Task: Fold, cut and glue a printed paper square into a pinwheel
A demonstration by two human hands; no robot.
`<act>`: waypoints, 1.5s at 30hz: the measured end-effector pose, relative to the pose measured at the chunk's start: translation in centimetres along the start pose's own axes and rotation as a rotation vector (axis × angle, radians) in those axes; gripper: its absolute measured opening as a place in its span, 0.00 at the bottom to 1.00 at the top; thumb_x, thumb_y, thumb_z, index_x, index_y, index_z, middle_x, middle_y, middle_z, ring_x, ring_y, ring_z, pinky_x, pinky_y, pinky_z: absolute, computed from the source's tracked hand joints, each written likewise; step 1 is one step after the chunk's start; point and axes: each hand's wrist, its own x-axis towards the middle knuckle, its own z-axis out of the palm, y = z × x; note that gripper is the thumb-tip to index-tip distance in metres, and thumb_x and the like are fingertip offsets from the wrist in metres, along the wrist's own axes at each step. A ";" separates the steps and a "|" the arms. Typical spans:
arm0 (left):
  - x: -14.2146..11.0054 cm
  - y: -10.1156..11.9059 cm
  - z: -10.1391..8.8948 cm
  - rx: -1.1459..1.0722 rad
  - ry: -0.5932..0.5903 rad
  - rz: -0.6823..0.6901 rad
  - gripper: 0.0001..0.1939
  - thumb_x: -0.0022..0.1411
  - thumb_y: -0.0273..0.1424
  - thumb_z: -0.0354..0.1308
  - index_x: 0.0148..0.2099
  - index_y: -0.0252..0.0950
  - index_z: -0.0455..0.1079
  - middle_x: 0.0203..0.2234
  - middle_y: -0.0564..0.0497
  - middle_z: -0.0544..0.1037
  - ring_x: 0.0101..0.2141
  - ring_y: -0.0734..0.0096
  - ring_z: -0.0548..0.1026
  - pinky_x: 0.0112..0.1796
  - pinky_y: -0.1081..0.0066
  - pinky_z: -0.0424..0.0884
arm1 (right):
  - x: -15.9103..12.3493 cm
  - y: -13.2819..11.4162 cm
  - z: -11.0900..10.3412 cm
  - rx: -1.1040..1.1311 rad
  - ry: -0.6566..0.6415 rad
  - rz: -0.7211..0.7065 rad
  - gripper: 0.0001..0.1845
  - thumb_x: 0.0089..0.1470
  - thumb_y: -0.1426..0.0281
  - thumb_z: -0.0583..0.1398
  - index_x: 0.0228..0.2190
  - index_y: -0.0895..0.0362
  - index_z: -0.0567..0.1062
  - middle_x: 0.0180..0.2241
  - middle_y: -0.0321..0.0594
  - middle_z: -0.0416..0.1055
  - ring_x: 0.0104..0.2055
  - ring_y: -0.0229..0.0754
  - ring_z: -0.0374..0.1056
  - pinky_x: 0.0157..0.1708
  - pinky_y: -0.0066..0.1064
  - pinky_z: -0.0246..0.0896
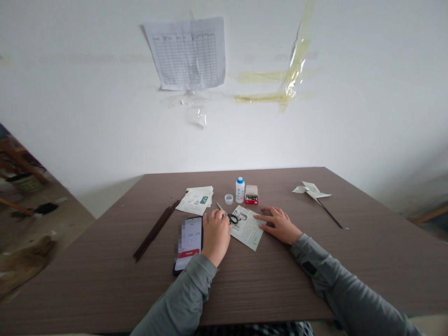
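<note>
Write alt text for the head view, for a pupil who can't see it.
A person's right hand touches a printed sheet; the left hand is by black-handled scissors. Around them on the table: phone, bottle, dark sticks, paper pinwheel.

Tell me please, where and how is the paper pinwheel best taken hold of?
Probably pinch the slim stick at mid-length with the right hand, coming from the near side: it slants toward the near right, with paper blades at its far end.

Hands by printed paper, scissors, phone
</note>
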 end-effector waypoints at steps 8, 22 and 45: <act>-0.3 0.2 0.3 0.039 -0.028 0.000 0.11 0.81 0.24 0.72 0.60 0.42 0.88 0.64 0.39 0.92 0.70 0.37 0.85 0.75 0.37 0.79 | 0.0 -1.6 0.6 -0.035 0.046 -0.015 0.27 0.80 0.54 0.70 0.73 0.38 0.92 0.84 0.52 0.77 0.90 0.78 0.63 0.88 0.78 0.62; -0.3 1.1 -1.0 0.043 -0.075 -0.094 0.17 0.83 0.27 0.77 0.69 0.43 0.87 0.65 0.38 0.91 0.72 0.40 0.86 0.74 0.43 0.80 | -0.6 -5.9 2.6 -0.137 0.016 -0.143 0.29 0.87 0.51 0.66 0.82 0.27 0.82 0.87 0.48 0.73 0.93 0.75 0.60 0.90 0.87 0.49; -0.3 0.3 -0.7 0.035 -0.157 -0.057 0.21 0.88 0.33 0.68 0.74 0.54 0.92 0.75 0.37 0.85 0.76 0.30 0.77 0.77 0.34 0.76 | 0.4 -1.6 1.0 0.021 0.158 -0.039 0.14 0.82 0.61 0.66 0.50 0.41 0.96 0.72 0.43 0.91 0.83 0.71 0.74 0.86 0.85 0.60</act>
